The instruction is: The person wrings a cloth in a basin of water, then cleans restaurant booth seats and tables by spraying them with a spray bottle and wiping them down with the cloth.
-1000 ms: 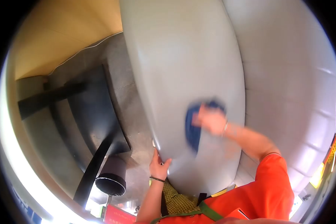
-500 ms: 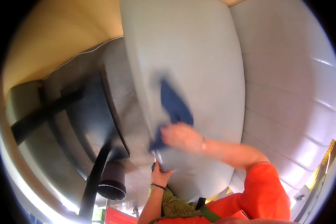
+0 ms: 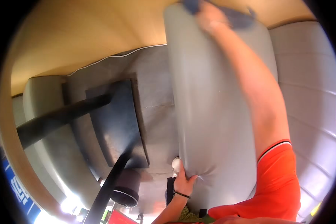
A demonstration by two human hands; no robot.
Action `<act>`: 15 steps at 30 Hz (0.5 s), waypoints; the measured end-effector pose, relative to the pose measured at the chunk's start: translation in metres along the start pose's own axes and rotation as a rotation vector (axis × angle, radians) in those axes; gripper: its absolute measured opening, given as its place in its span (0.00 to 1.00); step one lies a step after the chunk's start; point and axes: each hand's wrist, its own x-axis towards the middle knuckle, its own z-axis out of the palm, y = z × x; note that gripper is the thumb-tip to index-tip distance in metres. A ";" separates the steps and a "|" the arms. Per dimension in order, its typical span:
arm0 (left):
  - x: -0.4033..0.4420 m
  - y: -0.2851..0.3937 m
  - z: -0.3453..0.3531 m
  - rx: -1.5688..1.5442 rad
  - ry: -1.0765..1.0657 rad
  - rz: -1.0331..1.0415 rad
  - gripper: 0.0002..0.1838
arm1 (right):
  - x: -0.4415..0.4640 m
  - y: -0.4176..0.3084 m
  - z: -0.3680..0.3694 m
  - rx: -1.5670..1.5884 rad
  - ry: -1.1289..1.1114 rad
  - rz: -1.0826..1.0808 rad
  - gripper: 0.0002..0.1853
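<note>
A long grey padded bench seat [image 3: 216,112] runs away from me. At its far end my right hand [image 3: 211,16], blurred by motion, presses a dark blue cloth [image 3: 242,19] onto the upholstery; part of the cloth spreads out to the right of the hand. My left hand [image 3: 182,183] grips the seat's near left edge, its thumb on top, creasing the cover beside it. The other fingers are partly hidden by the edge.
The quilted grey backrest [image 3: 302,86] rises on the right. Left of the seat are a dark metal table base [image 3: 117,123] with black posts, a dark bin [image 3: 126,186] and a wooden table edge [image 3: 7,130]. A tan wall [image 3: 100,33] closes the far end.
My right hand has carried the blue cloth from the seat's middle to its far end, the arm now stretched out. My left hand still holds the edge. The view has shifted left.
</note>
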 end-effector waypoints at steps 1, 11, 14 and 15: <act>-0.003 0.000 -0.003 0.005 0.005 0.000 0.48 | 0.006 -0.022 0.028 0.163 0.297 -0.388 0.18; 0.003 0.002 0.001 0.017 0.032 -0.019 0.46 | -0.264 -0.010 0.017 0.216 -0.248 -1.215 0.07; 0.001 0.002 -0.005 0.091 0.026 0.049 0.46 | -0.216 -0.042 0.002 -0.001 -0.569 -1.189 0.04; -0.002 -0.005 -0.002 0.093 0.030 0.041 0.46 | -0.162 -0.061 0.004 -0.308 -0.508 -1.045 0.04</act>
